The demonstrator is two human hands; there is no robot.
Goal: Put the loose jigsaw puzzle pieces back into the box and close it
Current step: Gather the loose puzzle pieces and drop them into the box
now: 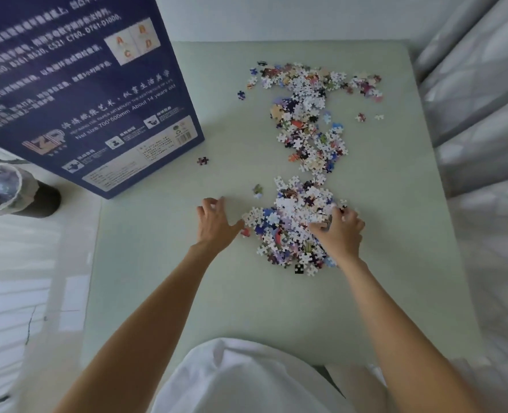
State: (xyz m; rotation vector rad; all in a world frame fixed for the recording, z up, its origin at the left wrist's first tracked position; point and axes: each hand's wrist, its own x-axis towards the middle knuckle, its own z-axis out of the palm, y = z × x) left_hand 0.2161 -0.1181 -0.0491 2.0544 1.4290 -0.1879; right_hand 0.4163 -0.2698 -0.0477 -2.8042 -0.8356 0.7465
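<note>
The near heap of puzzle pieces (294, 225) should be cupped from three and nine o'clock: right hand (340, 232) curled into it, left hand (214, 222) spread, empty.

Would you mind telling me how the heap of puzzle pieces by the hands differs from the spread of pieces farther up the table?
The near heap is dense and mounded; the far spread is thinner and strung out, with stray pieces around it. The left hand touches the near heap's edge and the right hand digs into it; nothing touches the far spread. Both lie on the pale table, outside the blue box.
</note>
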